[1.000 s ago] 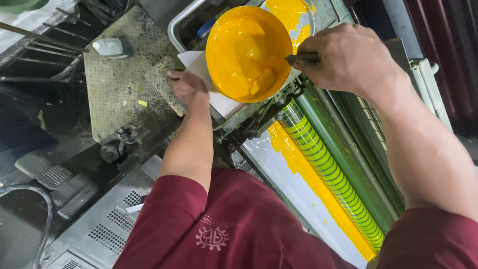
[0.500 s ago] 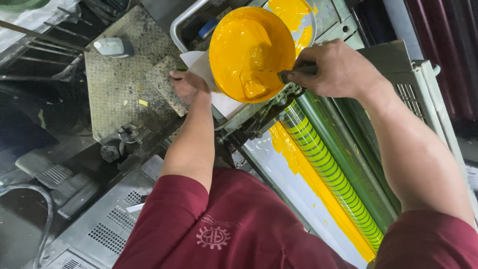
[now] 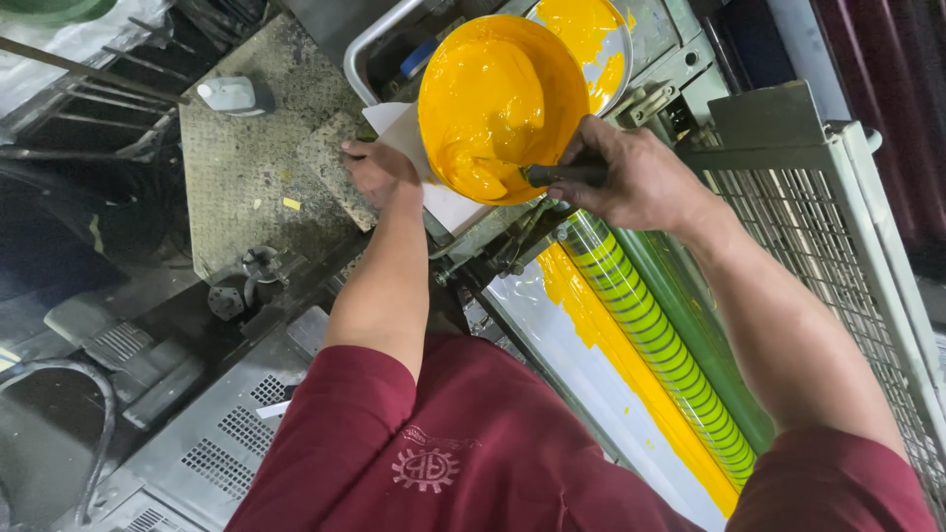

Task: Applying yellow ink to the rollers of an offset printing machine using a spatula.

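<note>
We hold the tub tilted with the left hand; right hand, fingers clamped on the knife, scrapes ink at 6 o'clock. Scraping step, we judge; next needs ink dropped above the roller.

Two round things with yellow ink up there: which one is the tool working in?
The nearer, ink-filled can, steadied by the left hand; the right hand works the tool inside it. The lid behind is only smeared.

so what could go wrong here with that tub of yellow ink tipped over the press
1. The tub is tilted steeply, held by the left hand alone; a slip could dump thick yellow ink past the tray onto the machine.
2. The right hand, scraping with a dark-handled tool, works just above the green roller; if it turns, fingers could get caught.
</note>
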